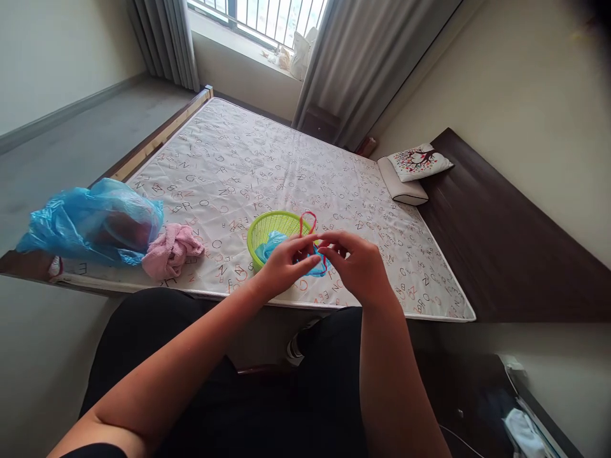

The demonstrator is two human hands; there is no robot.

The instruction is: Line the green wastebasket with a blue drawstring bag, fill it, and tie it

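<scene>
Basket on mattress near its front edge, bag inside it. Both hands, left and right, just before basket, pinching a cord between them. Cloth left of basket, sack further left at mattress corner. 2 pillows stacked far right. Window behind the bed.

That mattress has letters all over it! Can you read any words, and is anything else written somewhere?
Mattress: scattered single letters, such as "G", "O", "R", "E", "N"; no whole words readable.
Pillow: a tree picture, no readable text.
Green basket, blue bag, pink cloth: no writing visible.
</scene>
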